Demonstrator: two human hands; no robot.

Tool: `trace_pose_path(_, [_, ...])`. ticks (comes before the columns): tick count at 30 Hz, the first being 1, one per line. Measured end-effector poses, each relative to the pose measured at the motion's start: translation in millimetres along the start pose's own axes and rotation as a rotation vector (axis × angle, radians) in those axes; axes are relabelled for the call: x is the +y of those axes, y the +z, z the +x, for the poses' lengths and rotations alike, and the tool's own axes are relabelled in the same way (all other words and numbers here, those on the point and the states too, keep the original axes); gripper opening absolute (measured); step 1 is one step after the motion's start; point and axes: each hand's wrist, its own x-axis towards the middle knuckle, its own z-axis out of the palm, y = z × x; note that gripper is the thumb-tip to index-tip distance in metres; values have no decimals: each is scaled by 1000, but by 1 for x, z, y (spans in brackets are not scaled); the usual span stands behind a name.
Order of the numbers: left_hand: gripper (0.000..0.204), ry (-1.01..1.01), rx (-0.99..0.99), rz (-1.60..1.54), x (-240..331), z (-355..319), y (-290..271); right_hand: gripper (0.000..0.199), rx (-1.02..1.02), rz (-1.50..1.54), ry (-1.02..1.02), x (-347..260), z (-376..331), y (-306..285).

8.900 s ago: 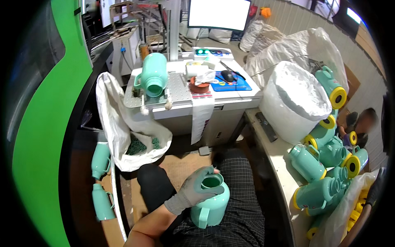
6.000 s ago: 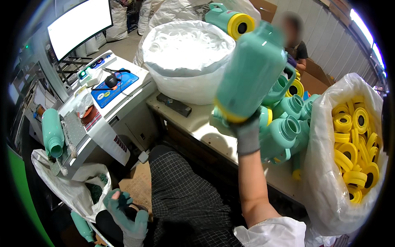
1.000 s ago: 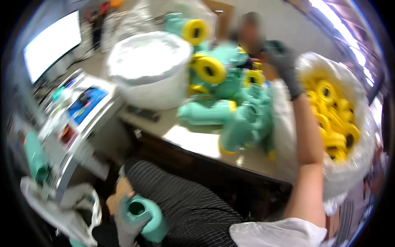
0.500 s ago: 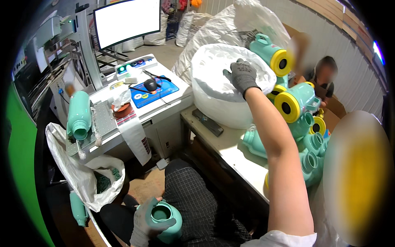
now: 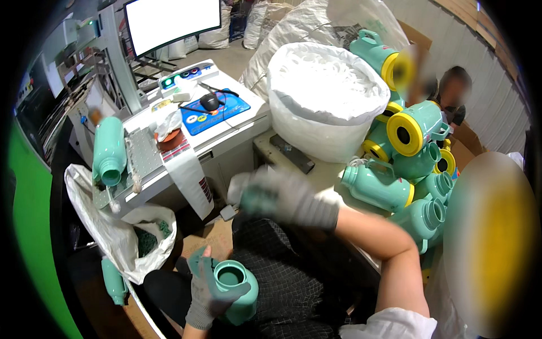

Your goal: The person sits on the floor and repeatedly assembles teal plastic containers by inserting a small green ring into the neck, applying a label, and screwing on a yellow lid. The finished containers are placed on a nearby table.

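Note:
My left hand (image 5: 210, 294), in a grey-and-green work glove, grips a turquoise bottle body (image 5: 247, 299) on my lap. The bottle's wide round mouth faces up and is uncovered. Above my knee and to the right of the bottle, my gloved right hand (image 5: 276, 198) is smeared by motion. A pale blurred shape (image 5: 240, 187) shows at its fingertips, too unclear to name. Beyond that hand stands a large white-lined tub (image 5: 316, 127), full of small white plastic pieces, some of them ring-shaped.
Turquoise jugs (image 5: 375, 183) with yellow bases are piled on the right-hand table. At left, another turquoise bottle (image 5: 109, 150) lies by a white machine bench (image 5: 240, 135) with a monitor (image 5: 172, 25). An open white sack (image 5: 127, 263) stands below. Another person (image 5: 453, 93) sits behind the pile.
My right hand has left the tub and come down toward my lap, near the bottle. The left hand keeps its hold on the bottle. My view has shifted slightly.

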Motion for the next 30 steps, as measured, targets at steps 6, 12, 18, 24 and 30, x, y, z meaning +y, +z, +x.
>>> trace_pose_path(6, [48,-119,-3,-33,6,-7,-21,29,-162,-69,-278,-41,-75,99])
trace_pose_path(12, [37,-163,58,-118,-3,-33,-34,36,-195,60,-402,-70,-72,108])
trace_pose_path(18, [32,-94,-122,27,4,-28,-45,31,-354,202,-269,-70,-80,112])
trace_pose_path(24, [33,-127,-175,229,9,1,-58,35,-198,70,-270,-70,-94,127])
trace_pose_path(30, [13,67,-382,357,-4,45,-54,40,-151,-20,-281,-63,-102,126])
